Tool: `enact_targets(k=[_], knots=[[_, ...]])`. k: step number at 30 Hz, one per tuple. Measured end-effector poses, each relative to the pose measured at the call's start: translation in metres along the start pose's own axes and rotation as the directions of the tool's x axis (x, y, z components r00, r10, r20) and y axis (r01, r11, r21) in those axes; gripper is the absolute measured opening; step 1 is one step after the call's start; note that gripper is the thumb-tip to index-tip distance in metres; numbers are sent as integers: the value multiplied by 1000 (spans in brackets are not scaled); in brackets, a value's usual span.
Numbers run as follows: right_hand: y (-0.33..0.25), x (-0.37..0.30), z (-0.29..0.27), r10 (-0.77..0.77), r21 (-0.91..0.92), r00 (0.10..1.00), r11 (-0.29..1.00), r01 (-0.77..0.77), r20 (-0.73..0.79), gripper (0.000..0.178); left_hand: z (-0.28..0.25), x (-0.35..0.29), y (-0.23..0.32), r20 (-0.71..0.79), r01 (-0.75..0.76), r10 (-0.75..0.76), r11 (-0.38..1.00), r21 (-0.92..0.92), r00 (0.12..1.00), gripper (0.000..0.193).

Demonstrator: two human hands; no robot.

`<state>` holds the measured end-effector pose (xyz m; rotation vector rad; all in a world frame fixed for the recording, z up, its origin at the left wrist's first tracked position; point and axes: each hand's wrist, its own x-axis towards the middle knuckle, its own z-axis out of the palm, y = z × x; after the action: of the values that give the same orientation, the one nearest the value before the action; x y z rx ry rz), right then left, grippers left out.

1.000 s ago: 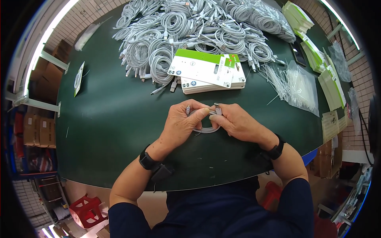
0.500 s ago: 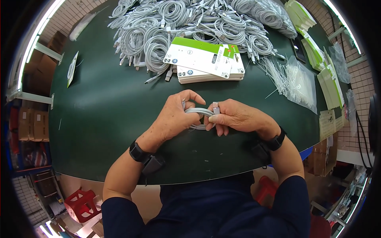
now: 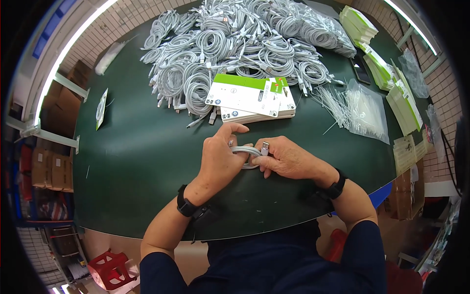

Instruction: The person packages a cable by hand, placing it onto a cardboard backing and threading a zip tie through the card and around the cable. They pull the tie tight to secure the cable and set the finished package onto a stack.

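Note:
Between my hands is a coiled grey-white USB cable [image 3: 246, 149], held just above the dark green table [image 3: 147, 161]. My left hand [image 3: 219, 156] grips the left side of the coil, its index finger arched above and a small metal plug end showing by its fingers. My right hand [image 3: 286, 158] pinches the coil's right side, with the USB plug [image 3: 265, 147] standing up past the thumb. Beyond my hands lies a stack of white and green packaging cards [image 3: 245, 98], the top ones askew. A large heap of coiled cables [image 3: 210, 44] spreads behind it.
To the right lie loose white cable ties [image 3: 334, 105] and a clear bag of ties [image 3: 366, 110]. Piles of green-white cards [image 3: 404, 105] line the right edge, near a dark phone [image 3: 361, 71]. A single packed card [image 3: 102, 109] lies at left. A red stool [image 3: 111, 270] stands below.
The view has shifted, so the table's things sit lower and my arms a little to the right. Both hands keep hold of the coil, with only slight finger movement.

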<state>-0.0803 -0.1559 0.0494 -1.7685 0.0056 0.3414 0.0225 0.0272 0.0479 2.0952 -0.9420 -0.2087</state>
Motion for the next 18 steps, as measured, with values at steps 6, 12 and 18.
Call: enact_targets(k=[6, 12, 18], knots=[[-2, -2, -20, -28, 139, 999, 990, 32, -35, 23, -11, 8, 14, -229, -211, 185, 973, -91, 956, 76], [-9, -8, -28, -35, 294, 993, 953, 67, -112, 25, -18, -8, 48, -322, -454, 590, 792, 408, 740, 78], [-11, -13, -30, -87, 440, 987, 887, 137, -132, 25, 12, -7, 46, 35, -482, 496, 821, 308, 867, 74]])
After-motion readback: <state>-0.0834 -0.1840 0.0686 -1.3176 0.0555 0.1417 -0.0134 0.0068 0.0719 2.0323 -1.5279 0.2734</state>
